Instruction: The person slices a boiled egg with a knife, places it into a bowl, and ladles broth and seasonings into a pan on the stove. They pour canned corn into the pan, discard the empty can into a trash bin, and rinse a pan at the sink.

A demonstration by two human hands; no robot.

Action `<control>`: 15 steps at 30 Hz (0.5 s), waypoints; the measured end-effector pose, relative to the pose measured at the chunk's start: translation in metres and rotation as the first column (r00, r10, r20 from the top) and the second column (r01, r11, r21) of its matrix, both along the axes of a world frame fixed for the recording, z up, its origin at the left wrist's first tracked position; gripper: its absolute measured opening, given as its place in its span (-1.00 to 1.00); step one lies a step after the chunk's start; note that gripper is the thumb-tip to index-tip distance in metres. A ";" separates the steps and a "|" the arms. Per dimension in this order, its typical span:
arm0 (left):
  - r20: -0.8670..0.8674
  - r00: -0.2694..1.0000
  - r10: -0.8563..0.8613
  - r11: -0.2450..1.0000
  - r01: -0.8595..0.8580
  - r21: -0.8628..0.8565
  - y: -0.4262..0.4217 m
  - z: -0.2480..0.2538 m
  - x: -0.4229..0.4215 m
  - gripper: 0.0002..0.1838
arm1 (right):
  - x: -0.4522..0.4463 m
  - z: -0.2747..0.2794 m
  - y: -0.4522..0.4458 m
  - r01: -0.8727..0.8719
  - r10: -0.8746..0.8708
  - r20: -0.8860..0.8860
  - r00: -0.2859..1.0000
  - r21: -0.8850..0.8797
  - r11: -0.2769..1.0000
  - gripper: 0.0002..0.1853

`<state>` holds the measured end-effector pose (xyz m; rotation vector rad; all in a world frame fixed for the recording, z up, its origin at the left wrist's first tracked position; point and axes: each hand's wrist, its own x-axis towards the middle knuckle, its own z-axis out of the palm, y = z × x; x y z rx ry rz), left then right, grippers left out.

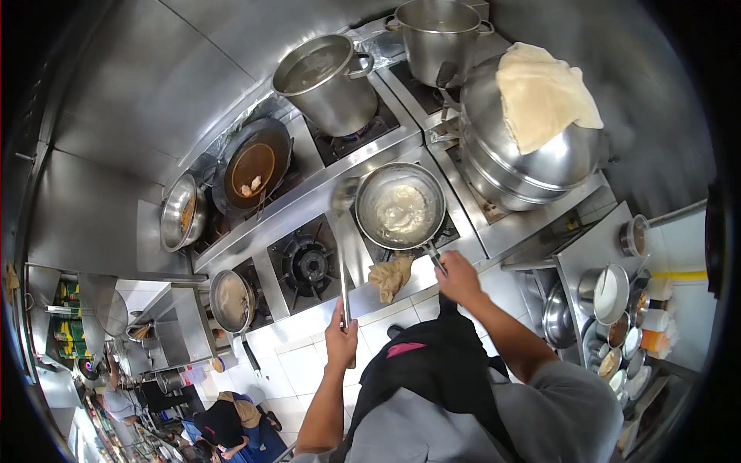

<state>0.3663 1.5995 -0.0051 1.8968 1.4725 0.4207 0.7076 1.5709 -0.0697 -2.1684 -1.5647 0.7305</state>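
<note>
A black apron [424, 378] is being worn over a grey shirt. The handle of a long ladle [344, 282] is being clasped in the left hand [340, 337], its fingers wrapped around it. The handle of a frying pan [372, 185] is being clamped in the closed right hand [461, 278]. A crumpled tan cloth [390, 278] is lying at the stove's front edge, just below the pan.

The pan is resting over a front-row burner, and a pale, creamy mixture [401, 210] is being held in it. The ladle's head is hanging just left of the pan; whether the rim is being touched cannot be told. Farther left, a bare burner [311, 264] is showing, then a second pan [214, 305] with pale contents.

In the back row, a steel bowl [174, 202], a dark wok [266, 131] with pale pieces in brown liquid, and a stockpot [340, 108] are standing. A domed steel vessel [482, 127] is being partly covered by a cream cloth [544, 96]. Far off at lower left, other people [220, 424] are being seen.
</note>
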 end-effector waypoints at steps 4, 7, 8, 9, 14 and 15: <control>0.314 0.826 0.469 0.847 -0.319 -0.426 0.018 -0.039 -0.026 -0.23 | -0.088 -0.032 0.025 -0.098 0.127 -0.138 0.982 0.198 0.975 -0.31; 0.425 0.727 0.539 0.810 -0.307 -0.500 0.031 -0.129 -0.064 -0.15 | -0.140 -0.116 0.045 -0.094 0.188 -0.286 0.940 0.311 0.946 -0.36; 0.529 0.683 0.503 0.840 -0.243 -0.485 0.036 -0.192 -0.080 -0.14 | -0.164 -0.130 0.055 -0.127 0.222 -0.387 0.895 0.258 0.958 -0.38; 0.435 0.665 0.607 0.747 -0.291 -0.598 0.039 -0.180 -0.065 -0.17 | -0.183 -0.119 0.055 -0.261 0.349 -0.169 0.922 0.396 0.881 -0.43; 0.253 0.959 0.127 0.991 -0.132 0.001 0.074 -0.151 -0.102 -0.33 | -0.245 -0.145 0.072 -0.088 0.147 -0.246 0.958 0.236 0.968 -0.49; 0.345 0.931 0.121 0.984 -0.159 0.083 0.090 -0.090 -0.131 -0.37 | -0.246 -0.134 0.064 0.014 0.111 -0.365 0.924 0.322 0.947 -0.54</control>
